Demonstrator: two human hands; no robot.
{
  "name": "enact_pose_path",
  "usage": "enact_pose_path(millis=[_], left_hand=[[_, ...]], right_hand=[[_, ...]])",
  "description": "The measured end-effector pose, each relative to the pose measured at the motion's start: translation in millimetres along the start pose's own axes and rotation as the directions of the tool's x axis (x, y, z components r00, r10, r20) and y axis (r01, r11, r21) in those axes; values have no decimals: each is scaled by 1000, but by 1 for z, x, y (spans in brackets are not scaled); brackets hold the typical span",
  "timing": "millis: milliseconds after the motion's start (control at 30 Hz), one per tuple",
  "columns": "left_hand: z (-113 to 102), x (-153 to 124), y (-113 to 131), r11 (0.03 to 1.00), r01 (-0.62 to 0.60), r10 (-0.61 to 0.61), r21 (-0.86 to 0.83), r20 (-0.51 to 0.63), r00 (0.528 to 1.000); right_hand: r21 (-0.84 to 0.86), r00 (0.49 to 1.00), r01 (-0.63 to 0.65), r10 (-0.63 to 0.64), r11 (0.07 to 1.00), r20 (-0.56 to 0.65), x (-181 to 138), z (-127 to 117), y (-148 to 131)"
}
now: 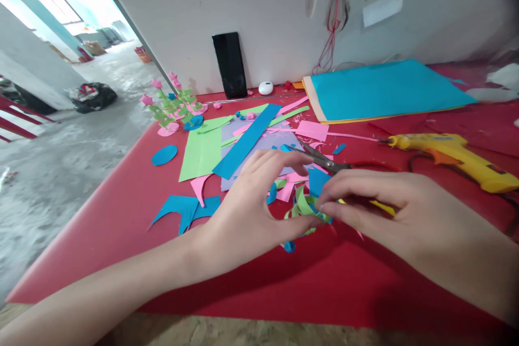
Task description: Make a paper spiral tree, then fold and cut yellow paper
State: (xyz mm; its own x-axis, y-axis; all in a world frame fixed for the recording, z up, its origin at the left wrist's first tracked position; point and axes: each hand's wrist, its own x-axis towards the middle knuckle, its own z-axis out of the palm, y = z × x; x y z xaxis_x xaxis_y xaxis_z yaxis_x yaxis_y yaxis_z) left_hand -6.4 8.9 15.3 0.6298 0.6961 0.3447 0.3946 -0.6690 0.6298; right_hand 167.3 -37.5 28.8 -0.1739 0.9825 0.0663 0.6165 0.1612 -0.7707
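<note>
In front of me a small paper flower stem with curled green paper leaves (pixel 302 205) lies between my fingers, a blue paper bud (pixel 289 247) just below it. My right hand (pixel 377 205) pinches it with thumb and fingertips. My left hand (pixel 259 194) curves round it from the left, its thumb pressed along the lower side and its index finger arched above; its other fingertips are hidden. Open scissors (pixel 324 161) lie just beyond the hands, among pink, blue and green paper scraps. A long blue paper strip (pixel 247 140) lies past my left hand.
Finished-looking paper flowers (pixel 174 105) with pink stars stand at the table's back left, near a blue paper disc (pixel 164 155). A phone (pixel 230 65) leans against the wall beside a white case (pixel 266 88). A yellow glue gun (pixel 454 154) and blue sheets (pixel 389 92) lie right.
</note>
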Motion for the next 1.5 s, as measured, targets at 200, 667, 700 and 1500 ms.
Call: enact_pose_path(millis=[200,667,700,1500], left_hand=[[-4,2,-3,990,-131,137,48,-145,980],[-6,-2,1,964,-192,218,184,-137,966],[-6,-2,2,964,-186,212,188,-130,969],[0,-4,-1,986,-148,156,71,-117,981]], right_hand=[[-128,978,129,-147,983,-149,-2,-2,-3],[-259,905,284,-347,923,-247,-11,3,-1],[-261,903,287,-351,922,-246,-11,3,-1],[-262,942,218,-273,940,-196,-8,0,-3]])
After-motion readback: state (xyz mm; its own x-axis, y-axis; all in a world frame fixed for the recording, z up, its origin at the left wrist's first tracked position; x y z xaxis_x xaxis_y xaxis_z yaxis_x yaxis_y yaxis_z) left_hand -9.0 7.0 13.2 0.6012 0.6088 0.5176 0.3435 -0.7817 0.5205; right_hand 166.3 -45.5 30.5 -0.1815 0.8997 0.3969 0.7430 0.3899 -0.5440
